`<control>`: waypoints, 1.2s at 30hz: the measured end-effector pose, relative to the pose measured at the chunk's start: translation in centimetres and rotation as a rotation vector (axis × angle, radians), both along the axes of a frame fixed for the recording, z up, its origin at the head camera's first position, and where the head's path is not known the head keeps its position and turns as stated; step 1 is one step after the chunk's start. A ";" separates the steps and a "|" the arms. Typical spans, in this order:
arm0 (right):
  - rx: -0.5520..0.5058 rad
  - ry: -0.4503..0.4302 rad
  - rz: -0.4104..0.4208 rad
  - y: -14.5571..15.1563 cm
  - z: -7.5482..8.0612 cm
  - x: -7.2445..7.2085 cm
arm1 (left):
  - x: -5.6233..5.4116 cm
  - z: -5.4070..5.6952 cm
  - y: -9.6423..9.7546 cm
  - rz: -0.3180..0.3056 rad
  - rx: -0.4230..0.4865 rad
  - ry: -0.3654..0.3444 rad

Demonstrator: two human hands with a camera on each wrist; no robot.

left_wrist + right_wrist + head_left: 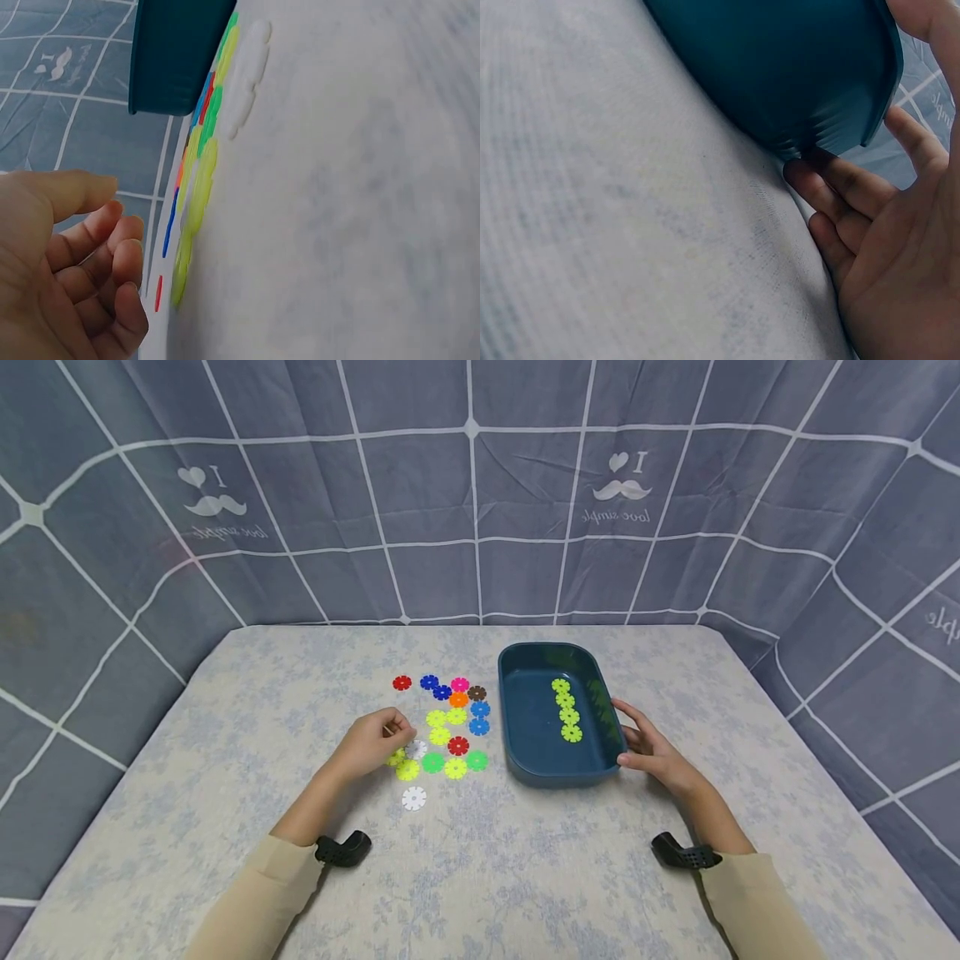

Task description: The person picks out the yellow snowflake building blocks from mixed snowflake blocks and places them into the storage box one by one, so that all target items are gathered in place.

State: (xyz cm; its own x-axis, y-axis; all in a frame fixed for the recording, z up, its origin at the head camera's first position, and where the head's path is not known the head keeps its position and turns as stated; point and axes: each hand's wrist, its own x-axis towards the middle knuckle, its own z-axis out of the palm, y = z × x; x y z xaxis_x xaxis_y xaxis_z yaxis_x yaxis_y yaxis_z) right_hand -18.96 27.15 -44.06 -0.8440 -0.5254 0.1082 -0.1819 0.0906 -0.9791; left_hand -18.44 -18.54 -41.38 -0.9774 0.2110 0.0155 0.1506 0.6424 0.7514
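My left hand [375,743] hovers over the left side of a group of plastic snowflake discs, fingers loosely curled, with nothing showing between thumb and fingers. Below its fingertips lie a white disc [416,748] and a yellow disc [408,769]. In the left wrist view, the thumb and fingers hang apart from the discs. My right hand [654,752] rests against the outside of a dark teal tub [551,772], its thumb near the front corner and fingertips touching the wall. Inside the tub is a strip of joined yellow-green discs [567,714].
More discs lie left of the tub, including a red disc [402,682], a brown disc [477,693] and a green disc [477,761]. One white disc [414,798] sits nearer me. A patterned cloth [480,877] covers the table; a grey-blue curtain [420,493] hangs behind.
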 end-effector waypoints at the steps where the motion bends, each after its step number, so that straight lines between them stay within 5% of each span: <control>1: -0.004 -0.002 0.003 0.0 0.0 0.0 | 0.1 0.0 -0.2 0.003 -0.005 0.001; 11: -0.031 0.004 0.030 0.1 -0.1 -0.2 | 0.2 -0.1 -2.0 0.025 -0.074 0.007; 20: -0.027 0.013 0.022 0.0 -0.2 0.0 | 0.0 -0.4 -2.9 -0.084 -0.089 -0.048; 36: -0.008 0.001 0.004 -0.1 0.1 0.1 | 0.1 -0.6 -2.6 -0.085 -0.089 -0.063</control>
State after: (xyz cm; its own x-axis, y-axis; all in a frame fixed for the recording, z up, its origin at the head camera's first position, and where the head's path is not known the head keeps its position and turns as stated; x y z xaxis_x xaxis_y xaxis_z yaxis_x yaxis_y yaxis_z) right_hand -18.88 27.09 -43.93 -0.8419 -0.5277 0.1133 -0.1833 0.0821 -0.9796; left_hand -18.37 -21.16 -41.96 -0.9544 0.2909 -0.0676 0.1618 0.6939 0.7016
